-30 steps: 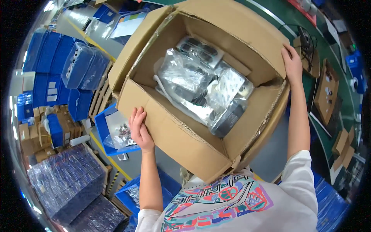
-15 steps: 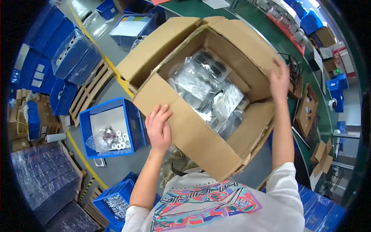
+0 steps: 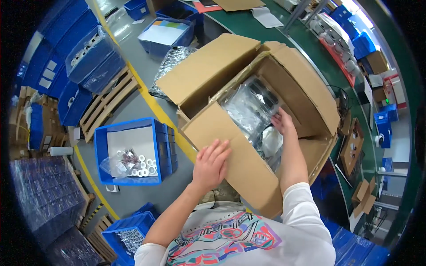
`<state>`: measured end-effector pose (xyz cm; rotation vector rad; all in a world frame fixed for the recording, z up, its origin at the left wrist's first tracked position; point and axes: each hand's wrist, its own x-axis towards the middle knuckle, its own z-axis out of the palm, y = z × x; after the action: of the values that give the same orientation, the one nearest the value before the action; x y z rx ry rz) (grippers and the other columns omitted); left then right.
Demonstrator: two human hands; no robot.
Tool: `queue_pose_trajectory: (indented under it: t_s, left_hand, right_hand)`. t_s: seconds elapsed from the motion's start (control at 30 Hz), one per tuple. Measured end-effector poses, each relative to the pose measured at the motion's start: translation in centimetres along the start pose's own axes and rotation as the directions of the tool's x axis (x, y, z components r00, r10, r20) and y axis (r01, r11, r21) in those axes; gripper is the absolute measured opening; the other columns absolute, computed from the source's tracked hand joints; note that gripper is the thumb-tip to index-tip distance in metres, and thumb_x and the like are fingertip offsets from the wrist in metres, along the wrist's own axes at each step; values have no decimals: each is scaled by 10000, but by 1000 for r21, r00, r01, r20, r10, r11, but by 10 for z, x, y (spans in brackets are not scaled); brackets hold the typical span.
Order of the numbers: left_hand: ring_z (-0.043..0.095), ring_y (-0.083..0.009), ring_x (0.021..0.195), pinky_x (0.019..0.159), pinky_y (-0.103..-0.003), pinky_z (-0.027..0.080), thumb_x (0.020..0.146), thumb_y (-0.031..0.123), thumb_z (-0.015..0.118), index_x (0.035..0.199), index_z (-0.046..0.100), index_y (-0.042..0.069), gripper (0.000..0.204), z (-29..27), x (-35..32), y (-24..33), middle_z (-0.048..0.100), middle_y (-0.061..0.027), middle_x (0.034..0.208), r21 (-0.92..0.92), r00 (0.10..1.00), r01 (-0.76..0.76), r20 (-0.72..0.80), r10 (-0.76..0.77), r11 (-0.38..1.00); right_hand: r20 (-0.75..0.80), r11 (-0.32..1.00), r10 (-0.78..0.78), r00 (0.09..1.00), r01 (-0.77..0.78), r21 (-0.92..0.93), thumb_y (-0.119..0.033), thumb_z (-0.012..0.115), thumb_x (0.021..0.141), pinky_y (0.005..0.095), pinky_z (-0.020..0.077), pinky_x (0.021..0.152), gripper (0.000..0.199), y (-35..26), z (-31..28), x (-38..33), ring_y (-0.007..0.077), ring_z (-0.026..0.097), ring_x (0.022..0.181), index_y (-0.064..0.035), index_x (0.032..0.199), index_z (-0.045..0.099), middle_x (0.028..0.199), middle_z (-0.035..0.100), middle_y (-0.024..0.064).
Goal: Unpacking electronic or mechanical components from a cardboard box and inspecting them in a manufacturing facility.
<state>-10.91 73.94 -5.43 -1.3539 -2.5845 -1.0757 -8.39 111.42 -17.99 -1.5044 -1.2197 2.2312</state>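
Right hand moved inside carton, curled at bagged parts, grip unclear, room rightward, left hand flat across flap edge

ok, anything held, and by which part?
Left hand lies on the near flap of the cardboard box, no grip visible. Right hand is inside, at clear-bagged parts; can't tell if it grips one.

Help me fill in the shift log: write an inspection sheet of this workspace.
Surface: green table with white paper on it.
Things: open cardboard box holding clear-bagged parts; what supports the box is hidden.
Clutter: blue bin on the floor, white rings inside.
Hands: left hand on a box flap; right hand inside the box, at the bagged parts, grip unclear.
Cables: dark cable, partly seen, right of the box.
Surroundings: wrapped stack, yellow floor line.
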Motion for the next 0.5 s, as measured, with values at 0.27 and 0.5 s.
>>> queue_pose_trajectory:
  t_s: [0.27,0.5]
  left_hand:
    - [414,-181,1255,1005,-364,276,800,191,561,1218,540,168,419,-3,-3,-5,476,1,1341,79,996,-35,82,29,996]
    - [441,-261,1211,968,-407,293,753,152,569,1155,569,125,403,0,5,-4,522,-57,1280,61,996,-23,91,17,998]
  right_hand:
    - [-104,987,116,988,-103,124,-442,730,734,285,410,608,371,1,7,25,123,425,662,-155,903,567,757,457,-7]
    - [-18,999,31,999,-30,45,-344,713,765,260,445,626,355,3,22,25,139,572,738,-66,974,642,884,637,16]
